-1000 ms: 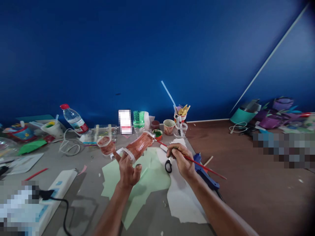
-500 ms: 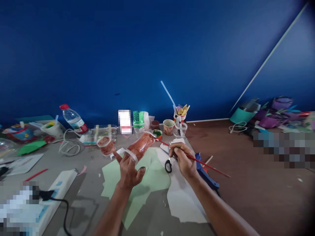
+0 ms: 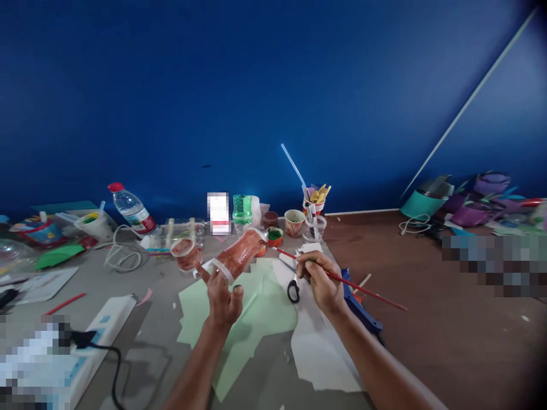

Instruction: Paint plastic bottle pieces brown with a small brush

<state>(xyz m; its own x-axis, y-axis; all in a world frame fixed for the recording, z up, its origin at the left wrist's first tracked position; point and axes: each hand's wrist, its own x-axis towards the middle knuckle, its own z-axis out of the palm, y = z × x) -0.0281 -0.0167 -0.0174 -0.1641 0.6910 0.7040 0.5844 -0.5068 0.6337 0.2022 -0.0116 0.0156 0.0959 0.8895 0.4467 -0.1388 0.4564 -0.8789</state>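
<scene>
My left hand [image 3: 222, 299] holds up a clear plastic bottle piece [image 3: 241, 254] coated in reddish-brown paint, tilted with its far end to the upper right. Some fingers reach into or behind its near rim, so their grip is partly hidden; the thumb sticks out. A paintbrush [image 3: 367, 291] with a long red handle is pinched in my right hand [image 3: 322, 282]. Its tip meets the bottle piece's far end. Left of the piece, close to my left fingers, is a round brown-smeared plastic piece [image 3: 185, 254]. Beneath lie green paper [image 3: 260, 319] and white paper [image 3: 320, 359].
Black-handled scissors [image 3: 293, 291] and a blue glue gun [image 3: 361, 310] lie by my right hand. Behind stand a green paint cup [image 3: 274, 236], a paper cup [image 3: 294, 222] and a green bottle piece [image 3: 242, 209]. A power strip [image 3: 100, 336] and water bottle [image 3: 132, 210] are at left.
The bottle piece has shifted slightly left and down in my left hand. The brush tip has followed it, moving a little left along the far end.
</scene>
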